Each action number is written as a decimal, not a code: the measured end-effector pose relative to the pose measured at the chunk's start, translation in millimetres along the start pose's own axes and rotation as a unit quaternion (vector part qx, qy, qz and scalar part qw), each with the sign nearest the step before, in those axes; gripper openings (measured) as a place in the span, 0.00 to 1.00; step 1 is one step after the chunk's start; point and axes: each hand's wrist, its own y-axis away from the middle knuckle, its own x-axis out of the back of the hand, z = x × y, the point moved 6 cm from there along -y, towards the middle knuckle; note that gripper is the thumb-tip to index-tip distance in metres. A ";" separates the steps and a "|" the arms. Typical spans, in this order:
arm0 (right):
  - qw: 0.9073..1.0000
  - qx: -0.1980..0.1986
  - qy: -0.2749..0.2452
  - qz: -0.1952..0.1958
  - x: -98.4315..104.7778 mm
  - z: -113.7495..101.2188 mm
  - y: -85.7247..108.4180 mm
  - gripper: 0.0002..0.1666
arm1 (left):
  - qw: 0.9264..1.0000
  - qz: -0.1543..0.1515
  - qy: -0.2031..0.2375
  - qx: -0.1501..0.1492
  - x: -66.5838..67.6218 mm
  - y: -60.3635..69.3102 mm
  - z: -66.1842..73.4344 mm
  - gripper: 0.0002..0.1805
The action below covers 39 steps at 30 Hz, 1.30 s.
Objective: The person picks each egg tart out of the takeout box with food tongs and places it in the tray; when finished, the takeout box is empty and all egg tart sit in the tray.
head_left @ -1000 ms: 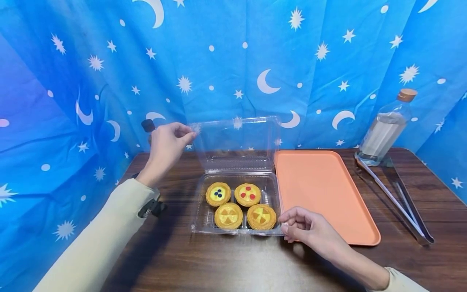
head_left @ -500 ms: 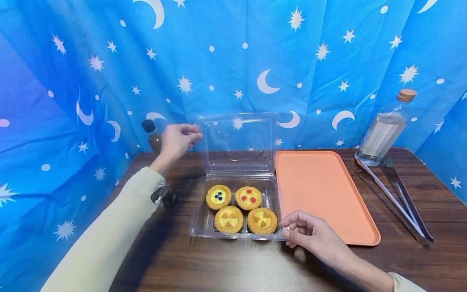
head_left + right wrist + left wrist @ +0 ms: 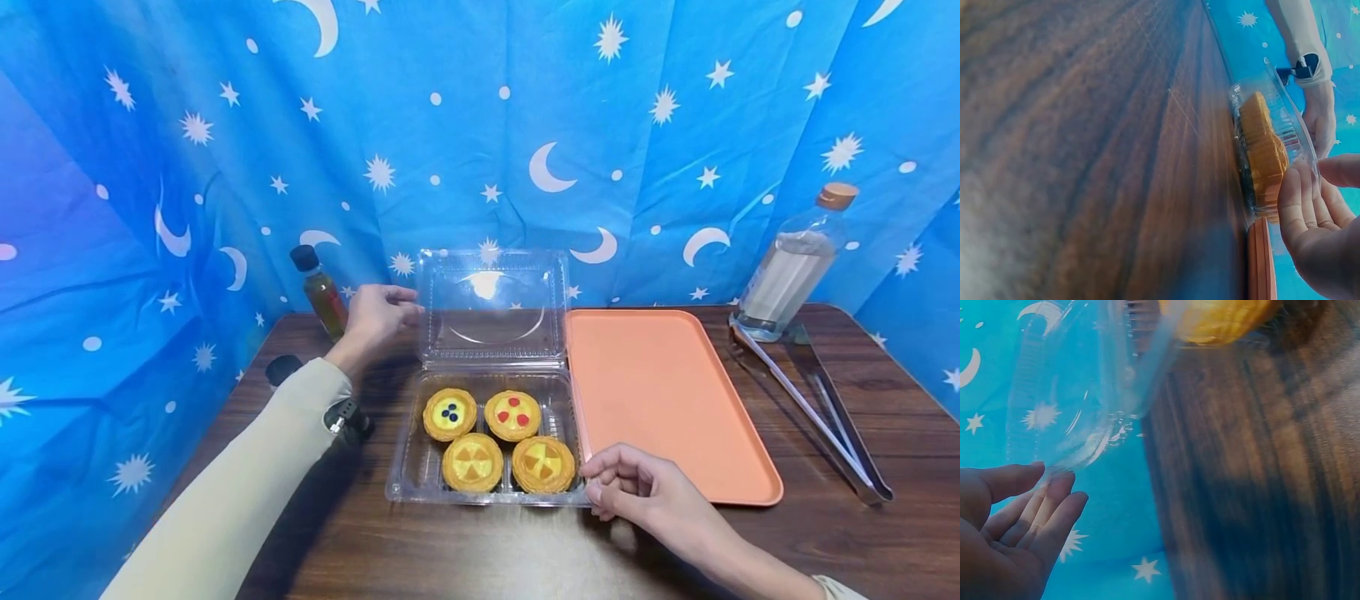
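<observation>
The left hand [image 3: 377, 318] pinches the raised clear lid [image 3: 495, 312], the right hand [image 3: 641, 490] grips the clamshell base [image 3: 487, 499], and opening looks done, with all 4 custard tarts [image 3: 472, 463] inside.

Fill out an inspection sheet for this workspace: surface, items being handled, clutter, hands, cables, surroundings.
Surface: dark brown wood-look table.
Items being handled: clear container, its lid raised at the back; four tarts inside, one with blue dots, one with red.
Clutter: orange tray right of the container; tongs and large bottle farther right; small dark-capped bottle at back left; dark round-topped item partly hidden by the left sleeve.
Hands: right hand pinches the container's front right corner; left hand at the lid's left edge, grip unclear.
Cables: nothing seen.
Surroundings: blue curtain with moons and stars.
</observation>
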 end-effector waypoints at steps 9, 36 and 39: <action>1.000 0.008 -0.015 -0.005 -0.9 3.2 4.8 0.12 | 0.999 -0.017 0.038 0.033 -14.4 1.0 -21.1 0.15; 0.999 -0.026 -0.031 0.015 -4.5 8.7 1.1 0.15 | 0.989 -0.005 0.137 0.059 -32.5 3.2 -49.9 0.13; 0.999 -0.037 -0.032 0.020 -4.8 9.1 -0.1 0.16 | 0.988 -0.001 0.146 0.058 -34.1 2.0 -50.6 0.12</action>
